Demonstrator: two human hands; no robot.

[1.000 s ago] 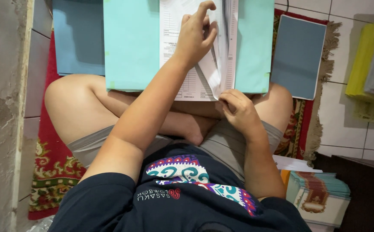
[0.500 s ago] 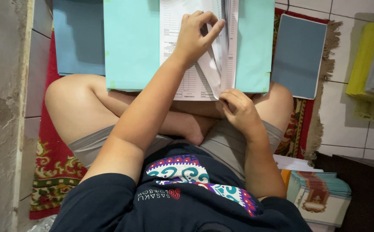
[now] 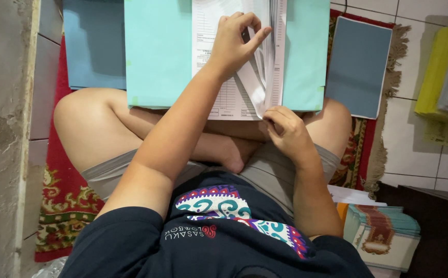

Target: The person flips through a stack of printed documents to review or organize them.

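An open light-blue folder with a stack of white printed sheets lies across my crossed legs. My left hand rests on the sheets, its fingers curled around the lifted edge of several pages that stand up near the folder's middle. My right hand pinches the lower corner of those same lifted pages at the folder's near edge.
A darker blue folder lies under the open one at the left, and a grey-blue book lies on the red patterned rug at the right. Yellow folders sit on the tiled floor far right. A stack of booklets is by my right hip. A concrete wall runs along the left.
My left hand has curled its fingers further around the lifted pages and raised them more upright. My right hand keeps its hold on the lower corner.
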